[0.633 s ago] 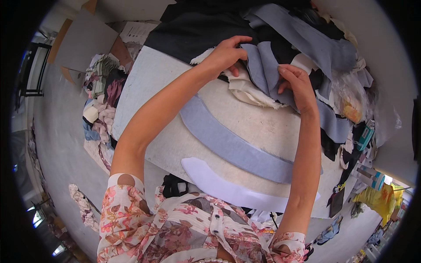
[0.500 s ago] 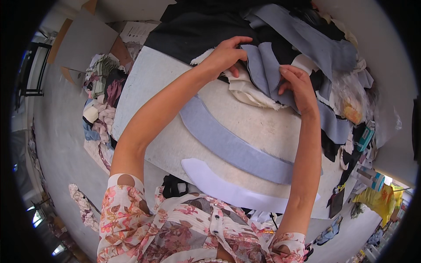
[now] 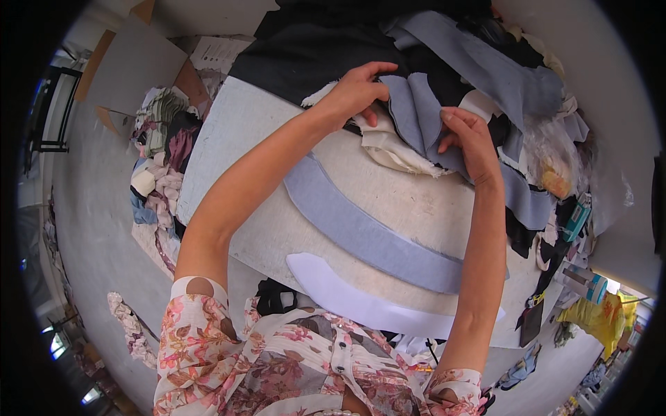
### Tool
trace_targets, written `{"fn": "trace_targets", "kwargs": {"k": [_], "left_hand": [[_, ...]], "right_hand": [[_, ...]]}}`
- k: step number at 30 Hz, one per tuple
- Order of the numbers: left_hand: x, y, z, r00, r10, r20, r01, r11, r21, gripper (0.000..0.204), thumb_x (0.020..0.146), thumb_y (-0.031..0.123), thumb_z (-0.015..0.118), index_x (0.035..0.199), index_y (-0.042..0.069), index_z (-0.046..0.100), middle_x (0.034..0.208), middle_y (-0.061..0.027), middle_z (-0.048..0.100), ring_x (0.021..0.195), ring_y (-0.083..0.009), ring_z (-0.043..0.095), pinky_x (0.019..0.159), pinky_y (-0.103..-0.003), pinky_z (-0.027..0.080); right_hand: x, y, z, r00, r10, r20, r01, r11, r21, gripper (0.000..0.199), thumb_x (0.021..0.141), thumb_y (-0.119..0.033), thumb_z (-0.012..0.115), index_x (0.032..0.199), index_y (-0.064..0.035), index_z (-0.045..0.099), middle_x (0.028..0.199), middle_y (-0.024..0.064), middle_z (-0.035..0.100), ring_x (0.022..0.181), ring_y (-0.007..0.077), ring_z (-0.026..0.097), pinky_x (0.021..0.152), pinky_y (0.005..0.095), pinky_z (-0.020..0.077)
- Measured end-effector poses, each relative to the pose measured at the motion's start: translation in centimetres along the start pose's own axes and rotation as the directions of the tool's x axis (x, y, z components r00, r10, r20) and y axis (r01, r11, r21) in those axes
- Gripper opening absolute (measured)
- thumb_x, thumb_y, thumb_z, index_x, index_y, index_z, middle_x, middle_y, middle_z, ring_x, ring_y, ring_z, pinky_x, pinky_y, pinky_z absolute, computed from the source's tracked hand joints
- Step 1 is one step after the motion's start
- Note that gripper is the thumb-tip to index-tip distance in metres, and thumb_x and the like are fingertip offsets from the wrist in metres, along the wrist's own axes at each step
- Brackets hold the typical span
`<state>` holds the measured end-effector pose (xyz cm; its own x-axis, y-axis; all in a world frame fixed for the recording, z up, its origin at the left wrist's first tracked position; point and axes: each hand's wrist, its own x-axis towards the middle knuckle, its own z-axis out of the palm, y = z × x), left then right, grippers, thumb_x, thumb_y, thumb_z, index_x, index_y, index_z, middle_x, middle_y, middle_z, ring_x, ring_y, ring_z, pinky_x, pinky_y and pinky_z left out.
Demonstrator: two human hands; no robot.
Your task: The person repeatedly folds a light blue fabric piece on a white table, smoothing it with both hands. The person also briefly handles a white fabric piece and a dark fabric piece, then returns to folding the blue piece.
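A pale worktable (image 3: 239, 139) stands over smooth grey floor (image 3: 90, 215), which spreads wide along the table's left side. Beyond the table's far left corner sits an open cardboard box (image 3: 128, 66), and farther left of the table are a dark metal frame (image 3: 52, 147) and small bright lights (image 3: 59, 344). A plain greyish wall (image 3: 621, 111) rises right of the table, with bright light (image 3: 633, 286) glowing below it.

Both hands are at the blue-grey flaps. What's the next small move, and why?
Probably ease the right flap slightly away from the left flap with the right hand: its fingertips are at the right flap's outer edge, the two flaps lie close together, and the left hand, fingers spread, is beside the left flap, seemingly placed to steady it.
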<state>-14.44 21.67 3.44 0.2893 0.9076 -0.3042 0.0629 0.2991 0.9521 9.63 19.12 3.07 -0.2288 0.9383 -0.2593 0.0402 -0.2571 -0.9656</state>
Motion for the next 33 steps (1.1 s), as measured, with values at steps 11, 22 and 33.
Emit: {"fn": "trace_targets", "kwargs": {"k": [11,22,33], "left_hand": [[0.0,-0.2,-0.6,0.999,0.022,0.036,-0.015,0.981,-0.195,0.060,0.085,0.021,0.045,0.144,0.006,0.042,0.110,-0.0163,0.058,0.086,-0.0259,0.062,0.061,-0.034,0.057],[0.1,-0.2,-0.7,0.999,0.038,0.026,-0.034,0.988,-0.152,0.060,0.088,0.032,0.048,0.143,0.007,0.043,0.112,-0.0162,0.058,0.092,-0.0267,0.061,0.063,-0.034,0.058],[-2.8,0.4,0.3,0.676,0.735,0.057,-0.453,0.353,0.818,0.041,0.075,0.028,0.071,0.114,0.015,0.067,0.102,-0.0019,0.064,0.097,-0.0194,0.061,0.082,-0.034,0.051]], "right_hand": [[-0.8,-0.6,1.2,0.967,-0.139,0.213,0.203,0.927,-0.315,0.042,0.087,-0.006,0.056,0.129,-0.0089,0.062,0.100,-0.0016,0.063,0.081,0.0069,0.053,0.067,0.0198,0.0435],[-1.1,-0.8,1.8,0.986,-0.104,0.127,0.140,0.935,-0.325,0.050,0.083,-0.004,0.056,0.132,-0.0130,0.061,0.094,-0.0009,0.062,0.080,0.0086,0.054,0.072,0.0222,0.0449],[-0.8,-0.4,1.8,0.981,-0.150,0.120,0.185,0.904,-0.385,0.047,0.087,-0.004,0.056,0.132,-0.0160,0.061,0.093,-0.0022,0.061,0.079,0.0080,0.053,0.071,0.0213,0.0440]]}}
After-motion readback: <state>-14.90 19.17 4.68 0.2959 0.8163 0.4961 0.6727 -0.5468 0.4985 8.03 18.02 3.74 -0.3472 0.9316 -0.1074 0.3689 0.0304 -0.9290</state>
